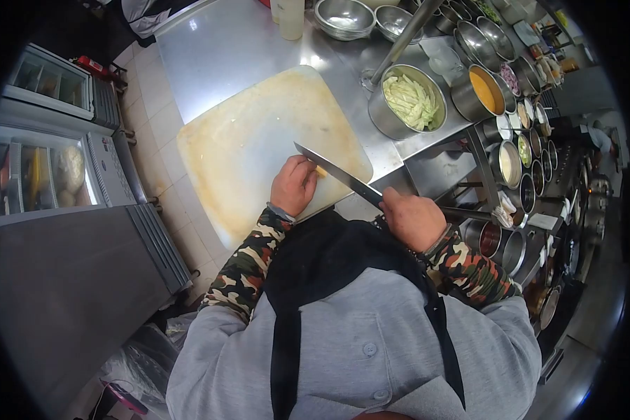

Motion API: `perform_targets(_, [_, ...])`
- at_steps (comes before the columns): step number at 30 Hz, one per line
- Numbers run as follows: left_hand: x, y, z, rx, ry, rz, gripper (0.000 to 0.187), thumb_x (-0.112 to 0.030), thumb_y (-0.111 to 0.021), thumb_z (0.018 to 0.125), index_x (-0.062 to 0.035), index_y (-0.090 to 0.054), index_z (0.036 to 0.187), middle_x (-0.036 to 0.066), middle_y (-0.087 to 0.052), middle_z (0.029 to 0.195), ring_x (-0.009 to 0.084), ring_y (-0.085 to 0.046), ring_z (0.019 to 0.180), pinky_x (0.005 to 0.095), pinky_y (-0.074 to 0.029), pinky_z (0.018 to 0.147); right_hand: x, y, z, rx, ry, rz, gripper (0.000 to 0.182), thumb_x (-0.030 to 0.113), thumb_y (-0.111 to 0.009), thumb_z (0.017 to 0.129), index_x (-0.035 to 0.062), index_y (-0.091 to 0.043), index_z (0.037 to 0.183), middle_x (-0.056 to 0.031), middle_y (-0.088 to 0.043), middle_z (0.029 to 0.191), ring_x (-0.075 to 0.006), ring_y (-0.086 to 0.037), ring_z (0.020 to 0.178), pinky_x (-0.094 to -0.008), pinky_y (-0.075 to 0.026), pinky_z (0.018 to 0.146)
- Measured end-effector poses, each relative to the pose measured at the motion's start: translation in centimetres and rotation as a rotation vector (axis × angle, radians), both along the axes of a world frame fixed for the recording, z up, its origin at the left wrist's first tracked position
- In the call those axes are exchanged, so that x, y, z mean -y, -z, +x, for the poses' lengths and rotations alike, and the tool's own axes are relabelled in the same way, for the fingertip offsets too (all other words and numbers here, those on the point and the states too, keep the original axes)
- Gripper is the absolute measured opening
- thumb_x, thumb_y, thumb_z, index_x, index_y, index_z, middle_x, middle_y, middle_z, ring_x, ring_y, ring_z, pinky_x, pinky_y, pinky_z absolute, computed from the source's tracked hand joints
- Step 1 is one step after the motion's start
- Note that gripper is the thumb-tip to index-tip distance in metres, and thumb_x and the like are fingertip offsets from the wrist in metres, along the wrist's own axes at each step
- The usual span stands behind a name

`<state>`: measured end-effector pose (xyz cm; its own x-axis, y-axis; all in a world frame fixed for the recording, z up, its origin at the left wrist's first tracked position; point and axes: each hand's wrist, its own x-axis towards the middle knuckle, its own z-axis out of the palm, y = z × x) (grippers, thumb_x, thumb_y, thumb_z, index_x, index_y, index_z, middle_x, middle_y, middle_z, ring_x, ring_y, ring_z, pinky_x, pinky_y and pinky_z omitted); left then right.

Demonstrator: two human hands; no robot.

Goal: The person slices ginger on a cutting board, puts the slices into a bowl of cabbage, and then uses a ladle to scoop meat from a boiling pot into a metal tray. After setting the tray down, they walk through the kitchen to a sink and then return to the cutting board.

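My right hand (411,218) is wrapped round the black handle of a kitchen knife (336,172). Its blade slants up and left over the near edge of a large, worn cutting board (252,140). Close to the blade, my left hand (293,185) rests on the board with its fingers curled in. A small orange-yellow piece of food (320,171) shows just beside those fingertips, partly behind the blade. Whether the left fingers grip that piece is hidden. A few tiny pale scraps lie on the board.
Right of the board stands a metal pot (380,115) of pale green sliced vegetable, near a pot of orange liquid (484,91). Stacked steel bowls (344,19) are at the back. A metal pole (402,45) rises there. Open refrigerated compartments (42,175) stand left; another person (598,138) is far right.
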<state>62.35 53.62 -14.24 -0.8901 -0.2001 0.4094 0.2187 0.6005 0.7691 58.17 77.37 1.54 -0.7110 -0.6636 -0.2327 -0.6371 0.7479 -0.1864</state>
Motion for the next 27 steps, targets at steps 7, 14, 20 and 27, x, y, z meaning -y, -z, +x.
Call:
perform_targets(7, [0.3,0.3,-0.2,-0.052,-0.014,-0.030,0.015,-0.005,-0.067,0.078,-0.0037,-0.063,0.093,0.011,-0.061,0.098,0.0306,-0.062,0.086,0.0376,-0.052,0.071,0.3,-0.1,-0.5,0.018,-0.061,0.088,0.009,0.012,-0.051,0.085,0.0044,-0.051,0.090,-0.0168,-0.063,0.070,-0.0362,-0.064,0.065,-0.0471,-0.050,0.058])
perform_targets(14, [0.7,0.8,0.0,0.016,-0.057,0.104,0.015,-0.004,-0.067,0.080,-0.0038,-0.063,0.094,0.011,-0.062,0.096,0.0296,-0.063,0.082,0.0353,-0.053,0.070,3.2,1.9,-1.0,0.107,-0.065,0.094,0.012,0.011,-0.051,0.085,0.0025,-0.050,0.093,-0.0172,-0.065,0.076,-0.0357,-0.066,0.071,-0.0472,-0.051,0.061])
perform_targets(20, [0.6,0.9,0.0,0.020,-0.022,0.115,0.019,-0.004,-0.069,0.080,-0.0019,-0.064,0.099,0.013,-0.062,0.100,0.0258,-0.065,0.081,0.0308,-0.055,0.071,4.3,3.9,-2.1,0.224,0.024,0.098,0.016,0.014,-0.051,0.087,0.0021,-0.052,0.097,-0.0200,-0.066,0.084,-0.0373,-0.066,0.081,-0.0464,-0.052,0.069])
perform_targets(27, [0.2,0.0,-1.2,-0.046,0.089,-0.179,0.025,-0.009,-0.070,0.074,-0.0030,-0.066,0.097,0.012,-0.062,0.101,0.0312,-0.060,0.093,0.0395,-0.050,0.082,1.4,5.4,-5.2,0.329,0.086,-0.081,0.025,0.027,-0.052,0.093,0.0044,-0.059,0.101,-0.0193,-0.067,0.092,-0.0382,-0.064,0.092,-0.0475,-0.050,0.079])
